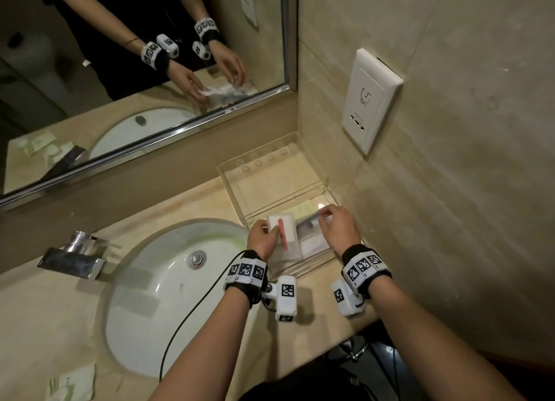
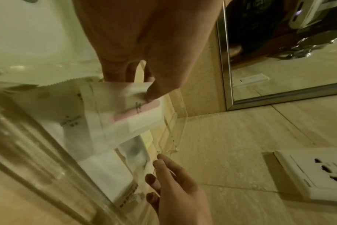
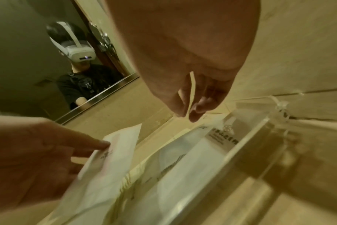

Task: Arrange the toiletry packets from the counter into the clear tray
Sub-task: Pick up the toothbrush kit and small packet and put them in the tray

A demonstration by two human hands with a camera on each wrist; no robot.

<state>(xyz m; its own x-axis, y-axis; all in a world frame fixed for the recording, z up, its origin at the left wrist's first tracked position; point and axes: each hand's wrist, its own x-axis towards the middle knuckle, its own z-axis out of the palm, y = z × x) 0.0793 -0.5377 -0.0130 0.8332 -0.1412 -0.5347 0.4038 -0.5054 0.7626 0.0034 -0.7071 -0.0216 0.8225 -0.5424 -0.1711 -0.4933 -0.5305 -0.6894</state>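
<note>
The left hand (image 1: 262, 237) pinches a white packet (image 1: 282, 229) with a pink strip between thumb and fingers, holding it over the near-left part of the clear tray (image 1: 264, 172). How far the packet has gone down into the tray cannot be told; the left wrist view blurs its lower edge. The right hand (image 1: 339, 227) is beside it over the tray's right part, fingers curled down onto other packets (image 1: 312, 241) lying there. Whether it pinches one or only touches cannot be told: the fingertips (image 3: 194, 115) come close together just above a packet's top edge. The printing on the packets is too blurred to read. Beyond both hands the tray's far compartment has open floor, walled by the mirror (image 1: 144, 70) side and the tiled wall. Left of the grip lies the sink (image 1: 168, 292); more packets (image 1: 72, 382) lie on the counter (image 1: 45, 310) well apart, cut off by the frame's bottom edge.
</note>
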